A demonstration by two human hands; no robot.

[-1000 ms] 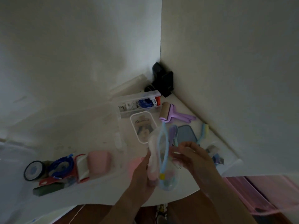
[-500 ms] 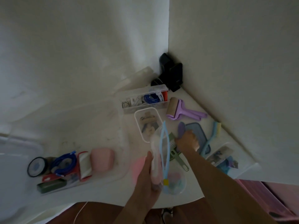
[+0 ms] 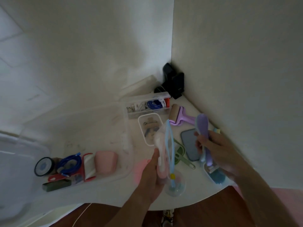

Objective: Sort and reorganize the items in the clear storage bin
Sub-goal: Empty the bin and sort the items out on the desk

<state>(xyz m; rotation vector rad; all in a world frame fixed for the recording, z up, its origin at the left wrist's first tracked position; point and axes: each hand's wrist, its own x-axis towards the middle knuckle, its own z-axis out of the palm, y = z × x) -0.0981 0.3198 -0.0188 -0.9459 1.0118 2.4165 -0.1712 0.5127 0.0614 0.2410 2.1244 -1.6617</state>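
The left hand (image 3: 151, 174) grips a clear pouch (image 3: 165, 154) upright over the table (image 3: 105, 190); the right hand (image 3: 218, 153), apart from it, grips a purple brush (image 3: 203, 126). The clear bin (image 3: 126, 140) lies left of both, holding a pink case (image 3: 106, 159) and blue cable (image 3: 72, 163)

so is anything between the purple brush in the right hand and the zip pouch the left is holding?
Nothing visible. The right hand holds the purple brush up beside the zip pouch, gripped by the left hand; only open air lies between them above the table.

Clear glossy plastic storage bin (image 3: 126, 163), smooth purple plastic brush (image 3: 203, 126), matt white tabletop (image 3: 106, 192)
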